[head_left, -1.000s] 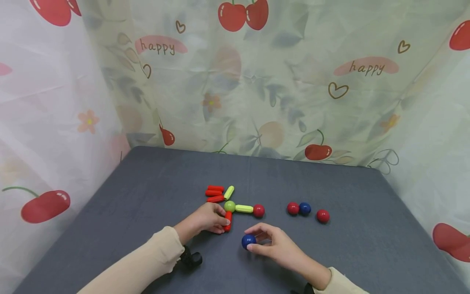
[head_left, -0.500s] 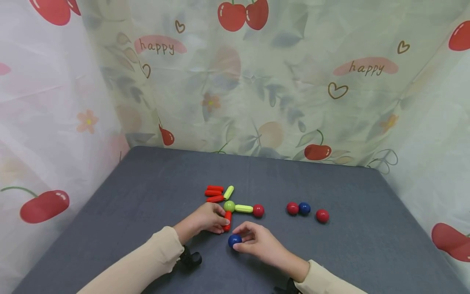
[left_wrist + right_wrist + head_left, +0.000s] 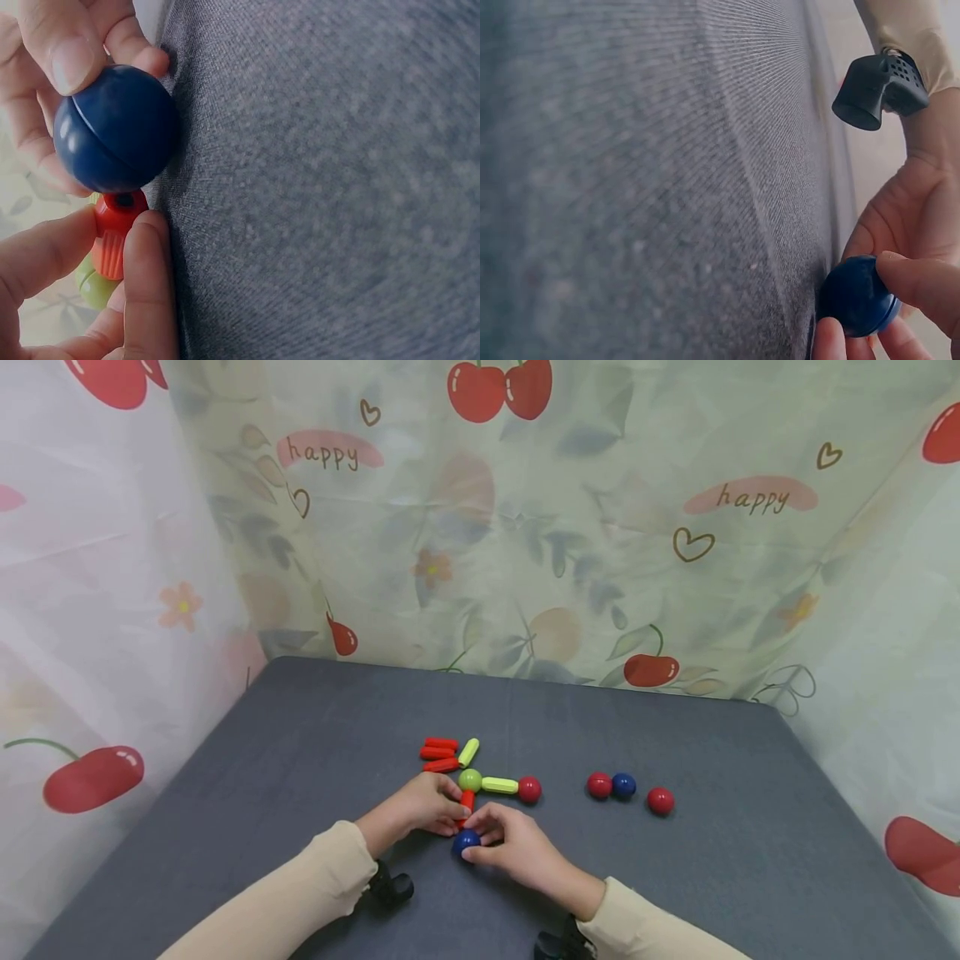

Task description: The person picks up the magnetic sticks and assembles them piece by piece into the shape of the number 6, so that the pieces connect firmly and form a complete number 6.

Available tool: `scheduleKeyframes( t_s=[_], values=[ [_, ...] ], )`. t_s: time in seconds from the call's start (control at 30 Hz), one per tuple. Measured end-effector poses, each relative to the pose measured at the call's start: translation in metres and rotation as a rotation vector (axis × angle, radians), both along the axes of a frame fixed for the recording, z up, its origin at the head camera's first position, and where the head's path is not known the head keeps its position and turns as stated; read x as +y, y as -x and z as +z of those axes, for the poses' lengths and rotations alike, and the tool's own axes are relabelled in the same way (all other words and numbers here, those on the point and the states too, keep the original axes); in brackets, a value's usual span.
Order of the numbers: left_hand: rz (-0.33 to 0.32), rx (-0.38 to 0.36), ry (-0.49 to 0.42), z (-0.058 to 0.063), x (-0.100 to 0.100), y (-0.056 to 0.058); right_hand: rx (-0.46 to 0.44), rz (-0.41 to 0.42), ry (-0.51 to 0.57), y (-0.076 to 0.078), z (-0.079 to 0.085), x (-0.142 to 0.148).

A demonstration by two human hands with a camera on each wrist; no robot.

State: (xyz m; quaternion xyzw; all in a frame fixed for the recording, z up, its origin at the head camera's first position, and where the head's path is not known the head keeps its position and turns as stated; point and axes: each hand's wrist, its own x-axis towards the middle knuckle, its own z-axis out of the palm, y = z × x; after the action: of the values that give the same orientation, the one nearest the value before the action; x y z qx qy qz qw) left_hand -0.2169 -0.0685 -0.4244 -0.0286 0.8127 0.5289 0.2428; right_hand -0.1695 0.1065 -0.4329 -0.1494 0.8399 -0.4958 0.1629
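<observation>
Your left grip (image 3: 424,805) pinches the red rod (image 3: 110,253) by its sides, near end exposed. Your right grip (image 3: 517,845) pinches the blue ball (image 3: 120,131) just at that end.

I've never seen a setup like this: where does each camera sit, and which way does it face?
Head: on the person's head, facing forward and down at the table; the left hand, right hand and sleeves show.
Left wrist: on that wrist, facing the red rod the left hand pinches; parts of both hands show.
Right wrist: on that wrist, facing the blue ball the right hand holds; parts of both hands and the left sleeve show.
Shared: both wrist views show the blue ball.
</observation>
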Motion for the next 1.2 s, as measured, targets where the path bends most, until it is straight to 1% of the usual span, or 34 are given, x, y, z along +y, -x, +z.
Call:
scheduleKeyframes(
  t_s=[0.2,0.33,0.53,0.83,1.2],
  values=[
    [-0.008,-0.008,-0.006,0.0011,-0.0007,-0.0001,0.011,-0.012,0.021,0.0028,-0.0042,-0.002],
    [-0.013,-0.013,-0.024,0.0006,-0.0019,0.0008,0.021,-0.01,0.047,0.0036,-0.0039,-0.0026],
    [-0.026,-0.042,-0.051,0.0005,-0.0056,0.0025,0.03,-0.006,0.083,0.0047,-0.0039,-0.0039],
    [-0.027,-0.049,-0.03,0.0016,-0.0054,0.0016,0.017,-0.007,0.09,0.0055,-0.005,-0.0033],
    [-0.02,-0.053,-0.039,0.0017,-0.0048,0.0016,0.012,-0.003,0.085,0.0071,-0.0058,-0.0029]
  ],
)
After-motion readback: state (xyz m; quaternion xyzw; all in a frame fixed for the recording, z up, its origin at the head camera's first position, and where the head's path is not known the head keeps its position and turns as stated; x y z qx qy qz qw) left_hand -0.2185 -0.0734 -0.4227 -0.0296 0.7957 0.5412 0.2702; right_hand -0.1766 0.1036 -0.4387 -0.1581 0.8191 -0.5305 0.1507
